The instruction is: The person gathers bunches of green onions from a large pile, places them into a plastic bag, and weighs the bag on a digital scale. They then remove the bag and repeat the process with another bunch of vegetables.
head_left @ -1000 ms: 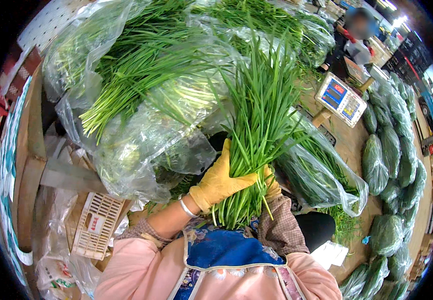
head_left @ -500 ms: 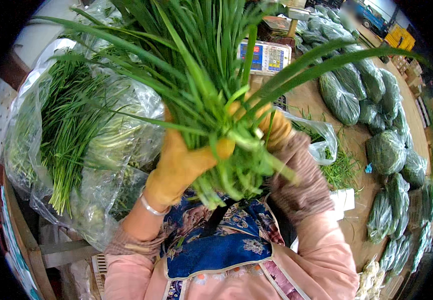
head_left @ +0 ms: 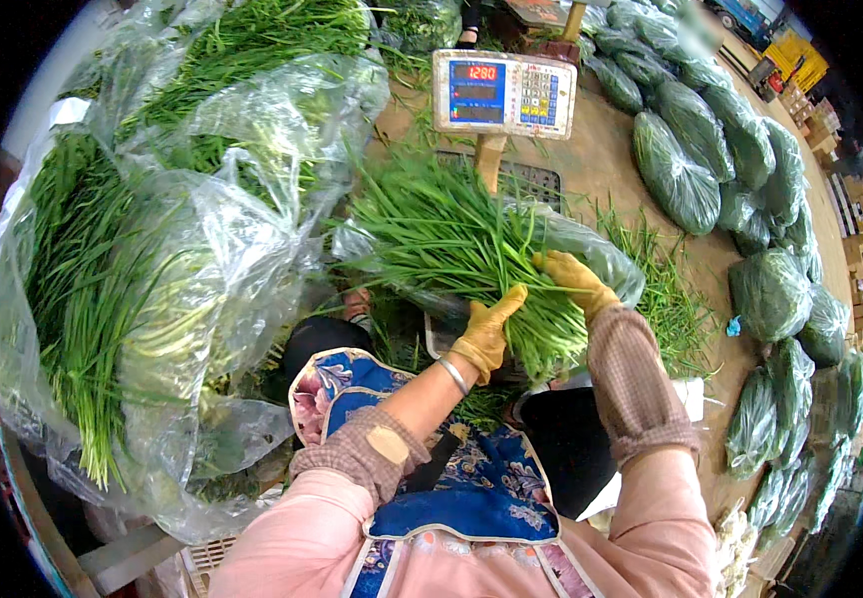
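Observation:
A large bunch of garlic chives lies low in front of me, its leaves spreading to the far left and its pale stem ends toward me. My left hand, in a yellow glove, grips it from the near left side with the thumb on top. My right hand, gloved too, is closed on the bunch's right side; some of its fingers are hidden by leaves. A clear plastic bag shows beside and beneath the chives. Beyond them stands a weighing scale with a lit display and keypad; its platform is mostly covered.
Open plastic bags heaped with greens fill the left side, where a loose bunch of chives lies on top. Loose leaves are scattered on the brown floor. Several filled bags line the right.
The chives have gone from upright close before me down and away, and now lie over the bag by the scale. Both hands have moved down with them.

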Available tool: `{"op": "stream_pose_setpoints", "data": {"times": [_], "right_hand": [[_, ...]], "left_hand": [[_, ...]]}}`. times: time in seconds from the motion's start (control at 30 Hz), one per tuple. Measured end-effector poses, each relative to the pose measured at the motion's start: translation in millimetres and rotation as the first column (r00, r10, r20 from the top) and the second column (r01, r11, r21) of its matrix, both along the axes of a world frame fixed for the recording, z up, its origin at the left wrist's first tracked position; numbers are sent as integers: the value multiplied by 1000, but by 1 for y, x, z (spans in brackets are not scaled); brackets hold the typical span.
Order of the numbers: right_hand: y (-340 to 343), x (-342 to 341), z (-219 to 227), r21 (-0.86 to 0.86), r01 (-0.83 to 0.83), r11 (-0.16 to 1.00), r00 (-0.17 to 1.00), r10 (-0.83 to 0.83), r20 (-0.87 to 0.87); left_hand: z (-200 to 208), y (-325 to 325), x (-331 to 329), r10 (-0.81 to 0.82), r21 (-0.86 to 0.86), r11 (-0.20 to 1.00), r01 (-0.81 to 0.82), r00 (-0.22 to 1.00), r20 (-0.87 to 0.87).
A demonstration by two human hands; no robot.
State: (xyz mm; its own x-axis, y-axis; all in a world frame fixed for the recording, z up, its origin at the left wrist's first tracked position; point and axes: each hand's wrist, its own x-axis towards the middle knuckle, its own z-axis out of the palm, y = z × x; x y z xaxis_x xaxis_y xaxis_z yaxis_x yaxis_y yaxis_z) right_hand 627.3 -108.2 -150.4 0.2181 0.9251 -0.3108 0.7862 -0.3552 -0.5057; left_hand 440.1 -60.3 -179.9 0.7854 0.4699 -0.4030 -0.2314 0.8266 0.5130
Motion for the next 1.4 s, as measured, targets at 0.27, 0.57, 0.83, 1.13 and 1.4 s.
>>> {"op": "stream_pose_setpoints", "data": {"times": [0.27, 0.57, 0.83, 1.13, 1.4], "right_hand": [[-49, -42, 23, 145, 656, 741, 573, -363, -735], [-53, -22, -52, 208, 833, 513, 535, -649, -541], [-48, -35, -17, 170, 743, 647, 644, -625, -441], [-44, -44, 26, -241, 836, 493, 37, -489, -871], [-75, -22, -12, -392, 810, 436, -201, -421, -884]], "left_hand": [[-16, 9, -7, -77, -78, 994, 83, 995, 68], [-53, 5, -21, 48, -318, 948, -11, 993, 107], [-41, 8, -27, 21, -340, 937, 77, 961, 276], [-59, 18, -10, -67, -19, 998, 65, 982, -176], [-60, 22, -23, -3, -161, 986, -32, 977, -214]]}}
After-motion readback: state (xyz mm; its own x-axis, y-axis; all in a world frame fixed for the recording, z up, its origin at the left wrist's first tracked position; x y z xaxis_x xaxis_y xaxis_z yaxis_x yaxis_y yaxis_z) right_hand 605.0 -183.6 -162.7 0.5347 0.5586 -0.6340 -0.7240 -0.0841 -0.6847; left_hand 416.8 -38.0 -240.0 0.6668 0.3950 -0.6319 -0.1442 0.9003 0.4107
